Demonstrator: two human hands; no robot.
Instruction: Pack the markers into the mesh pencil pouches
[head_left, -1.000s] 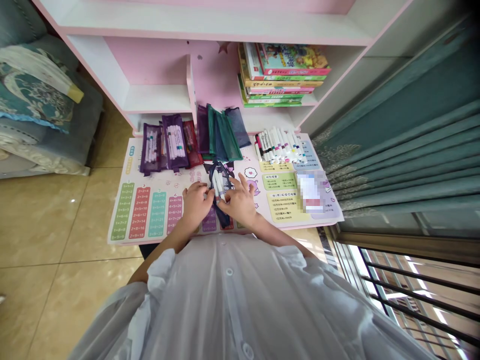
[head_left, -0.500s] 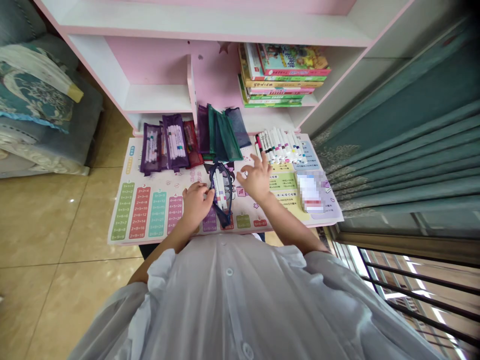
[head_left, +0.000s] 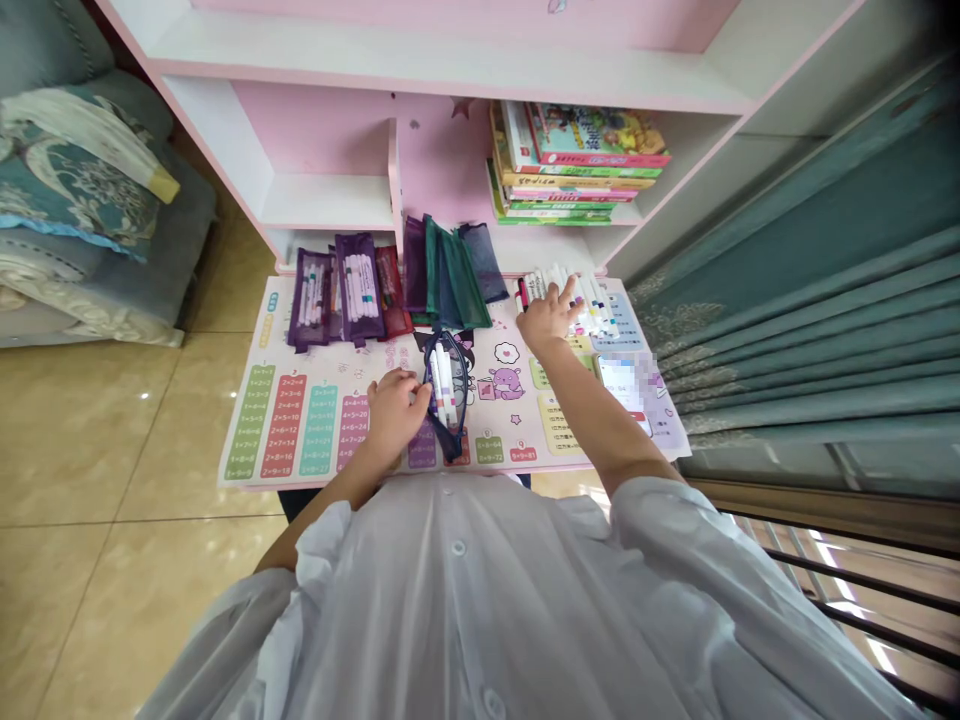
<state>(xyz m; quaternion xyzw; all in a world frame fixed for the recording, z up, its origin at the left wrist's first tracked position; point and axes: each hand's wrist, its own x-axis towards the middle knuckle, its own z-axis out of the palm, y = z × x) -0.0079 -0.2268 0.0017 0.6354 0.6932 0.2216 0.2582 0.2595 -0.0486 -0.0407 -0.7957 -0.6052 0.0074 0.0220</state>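
A dark blue mesh pencil pouch lies near the desk's front edge with its mouth spread apart. Several white markers are inside it. At its left edge, my left hand has curled fingers and a thumb that appear to pinch the mesh. My right hand reaches over a pile of white markers at the back right. Its fingers are spread and touch or hover just above the markers; I cannot tell which. No marker shows lifted in it.
Filled purple pouches and a red pouch lie at the back left. Flat green mesh pouches overlap beside them. A phone rests at the right. Stacked books fill part of the shelf; a curtain hangs at right.
My right hand has moved from beside the pouch, up and right, onto the marker pile. My left hand has stayed at the pouch's edge. The view has shifted slightly.
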